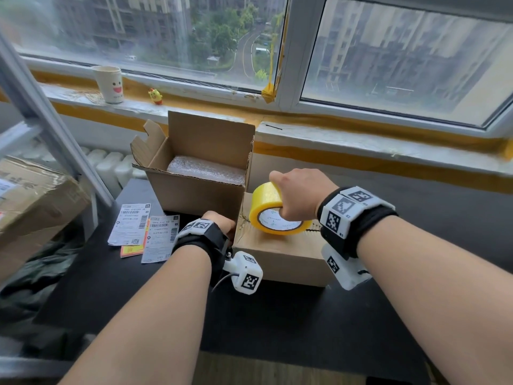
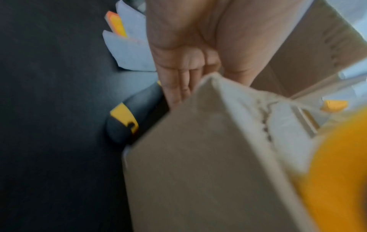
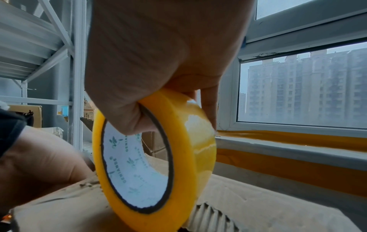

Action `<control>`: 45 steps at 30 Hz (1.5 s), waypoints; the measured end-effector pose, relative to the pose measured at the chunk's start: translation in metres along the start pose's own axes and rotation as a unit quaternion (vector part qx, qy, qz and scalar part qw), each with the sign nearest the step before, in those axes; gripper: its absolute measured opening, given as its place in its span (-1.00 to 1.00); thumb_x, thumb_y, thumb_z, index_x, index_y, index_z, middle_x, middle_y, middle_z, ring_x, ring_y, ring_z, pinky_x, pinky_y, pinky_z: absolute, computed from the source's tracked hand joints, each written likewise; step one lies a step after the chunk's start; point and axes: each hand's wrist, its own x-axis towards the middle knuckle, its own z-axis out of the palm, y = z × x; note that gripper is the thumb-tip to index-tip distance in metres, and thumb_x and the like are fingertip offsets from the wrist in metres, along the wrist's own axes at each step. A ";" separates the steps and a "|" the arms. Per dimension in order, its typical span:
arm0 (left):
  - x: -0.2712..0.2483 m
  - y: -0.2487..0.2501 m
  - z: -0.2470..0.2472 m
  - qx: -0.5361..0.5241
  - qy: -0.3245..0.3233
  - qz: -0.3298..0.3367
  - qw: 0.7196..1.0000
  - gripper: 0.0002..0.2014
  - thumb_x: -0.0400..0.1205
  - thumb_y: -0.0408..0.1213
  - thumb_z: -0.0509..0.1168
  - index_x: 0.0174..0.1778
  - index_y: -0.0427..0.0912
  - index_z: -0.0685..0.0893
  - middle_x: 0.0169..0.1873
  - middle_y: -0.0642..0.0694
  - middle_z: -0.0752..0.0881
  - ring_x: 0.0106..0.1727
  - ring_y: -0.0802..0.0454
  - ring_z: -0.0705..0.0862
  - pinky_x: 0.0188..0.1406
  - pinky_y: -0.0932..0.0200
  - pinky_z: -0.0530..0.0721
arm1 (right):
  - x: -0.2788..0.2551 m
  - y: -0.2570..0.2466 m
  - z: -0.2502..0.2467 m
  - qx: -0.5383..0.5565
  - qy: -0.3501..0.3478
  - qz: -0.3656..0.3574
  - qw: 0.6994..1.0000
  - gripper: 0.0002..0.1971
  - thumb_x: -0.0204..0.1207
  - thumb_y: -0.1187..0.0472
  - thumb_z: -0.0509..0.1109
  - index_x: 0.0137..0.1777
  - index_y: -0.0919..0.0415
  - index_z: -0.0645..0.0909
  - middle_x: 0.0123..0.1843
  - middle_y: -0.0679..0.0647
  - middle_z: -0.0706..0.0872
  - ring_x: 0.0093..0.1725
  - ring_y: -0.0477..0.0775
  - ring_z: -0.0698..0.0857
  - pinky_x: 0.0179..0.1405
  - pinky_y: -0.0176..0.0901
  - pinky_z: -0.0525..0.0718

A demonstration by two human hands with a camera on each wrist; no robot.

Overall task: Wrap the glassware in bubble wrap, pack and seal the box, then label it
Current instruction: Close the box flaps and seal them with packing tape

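Closed box (image 1: 277,245), lower centre of frame, on counter (image 1: 133,287). Tape roll (image 1: 273,211) upright on box top, gripped by right hand (image 1: 298,194). Left hand (image 1: 219,222) flat, fingers straight against box's left side.

Right hand (image 1: 298,194): knuckles up, thumb hooked through the tape roll's (image 1: 279,211) core, fingers over its rim
Left hand (image 1: 220,222): straight fingers (image 2: 176,81) flat against the closed box's (image 1: 280,254) left end

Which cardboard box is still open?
The rear box by the windowsill: flaps up, bubble-wrapped bundle visible inside. The near box under the tape roll is closed.
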 end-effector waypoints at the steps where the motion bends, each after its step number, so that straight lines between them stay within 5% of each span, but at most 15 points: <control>1: 0.006 -0.001 -0.003 0.038 0.023 0.009 0.999 -0.62 0.47 -0.24 0.50 0.11 -0.41 0.69 -0.03 -0.26 0.78 -0.07 -0.14 0.77 -0.04 -0.01 0.78 | 0.000 0.001 0.001 0.002 0.002 0.001 1.000 -0.76 0.44 0.15 0.34 0.03 0.09 0.36 -0.32 0.00 0.51 -0.34 0.02 0.51 -0.47 -0.15 0.42; 3: 0.001 0.008 -0.008 0.040 0.062 0.038 0.997 -0.67 0.42 -0.23 0.57 -0.12 -0.39 0.66 -0.17 -0.26 0.76 -0.09 -0.16 0.77 0.00 -0.12 0.78 | -0.001 0.002 0.003 0.013 0.008 0.003 1.000 -0.74 0.43 0.13 0.35 0.03 0.09 0.35 -0.30 0.01 0.54 -0.32 0.05 0.55 -0.44 -0.12 0.50; 7: -0.017 0.023 -0.008 -0.031 -0.015 0.066 0.997 -0.67 0.52 -0.21 0.51 0.01 -0.41 0.69 -0.18 -0.24 0.78 -0.15 -0.04 0.77 -0.19 0.09 0.77 | -0.004 0.003 0.009 0.107 0.035 0.004 0.994 -0.59 0.39 0.06 0.42 0.19 0.07 0.40 -0.10 0.03 0.66 -0.15 0.12 0.64 -0.19 0.03 0.70; 11: -0.024 0.027 -0.007 0.076 0.010 0.107 0.991 -0.70 0.34 -0.21 0.64 -0.15 -0.28 0.75 -0.28 -0.24 0.83 -0.16 -0.05 0.82 -0.05 0.06 0.80 | -0.012 0.008 0.016 0.181 0.065 0.008 0.981 -0.48 0.35 0.01 0.46 0.29 0.02 0.40 0.02 0.01 0.65 -0.04 0.14 0.63 -0.07 0.01 0.66; 15: -0.026 0.028 -0.006 0.152 0.070 0.124 0.978 -0.89 0.31 -0.26 0.56 -0.35 -0.13 0.76 -0.42 -0.16 0.81 -0.25 -0.06 0.82 -0.09 0.03 0.82 | -0.021 0.018 0.031 0.213 0.047 0.052 0.975 -0.50 0.33 -0.05 0.49 0.19 0.00 0.37 -0.01 0.02 0.65 -0.04 0.16 0.65 -0.06 0.02 0.65; 22: -0.025 0.038 -0.001 0.254 0.099 0.126 0.954 -0.83 0.32 -0.30 0.45 -0.22 -0.24 0.84 -0.36 -0.19 0.81 -0.27 -0.11 0.82 -0.11 0.03 0.82 | -0.017 0.024 0.041 0.263 -0.026 0.117 0.957 -0.45 0.29 -0.21 0.55 0.13 0.00 0.41 -0.01 0.01 0.69 -0.04 0.11 0.67 0.01 0.10 0.70; 27: -0.023 0.041 0.000 0.305 0.106 0.136 0.936 -0.78 0.36 -0.32 0.42 -0.11 -0.27 0.82 -0.32 -0.20 0.79 -0.38 -0.08 0.72 -0.34 0.20 0.72 | -0.015 0.022 0.047 0.278 -0.031 0.128 0.951 -0.44 0.29 -0.21 0.55 0.15 0.01 0.41 0.01 0.01 0.67 -0.02 0.09 0.66 0.01 0.06 0.69; 36: -0.006 0.034 0.001 0.301 0.032 0.143 0.942 -0.80 0.36 -0.32 0.41 -0.19 -0.37 0.76 -0.30 -0.29 0.81 -0.18 -0.25 0.82 -0.06 -0.16 0.80 | -0.008 0.009 0.057 0.332 -0.027 0.202 0.921 -0.62 0.45 0.00 0.40 0.18 0.08 0.38 0.02 0.09 0.67 -0.01 0.15 0.66 0.00 0.05 0.67; 40: 0.000 0.031 0.003 0.290 0.008 0.145 0.946 -0.91 0.48 -0.33 0.37 -0.21 -0.29 0.66 -0.19 -0.32 0.79 -0.11 -0.28 0.79 0.00 -0.16 0.78 | -0.011 0.002 0.053 0.342 -0.016 0.224 0.913 -0.70 0.49 0.13 0.33 0.14 0.10 0.34 -0.05 0.10 0.66 -0.05 0.20 0.66 -0.11 0.03 0.63; 45: 0.004 0.028 0.000 0.240 -0.056 0.137 0.959 -0.80 0.48 -0.23 0.44 -0.21 -0.25 0.57 -0.23 -0.39 0.80 -0.10 -0.31 0.81 0.02 -0.23 0.76 | -0.015 -0.001 0.046 0.331 -0.015 0.239 0.913 -0.73 0.49 0.20 0.31 0.12 0.11 0.32 -0.05 0.11 0.65 -0.05 0.22 0.65 -0.15 0.00 0.58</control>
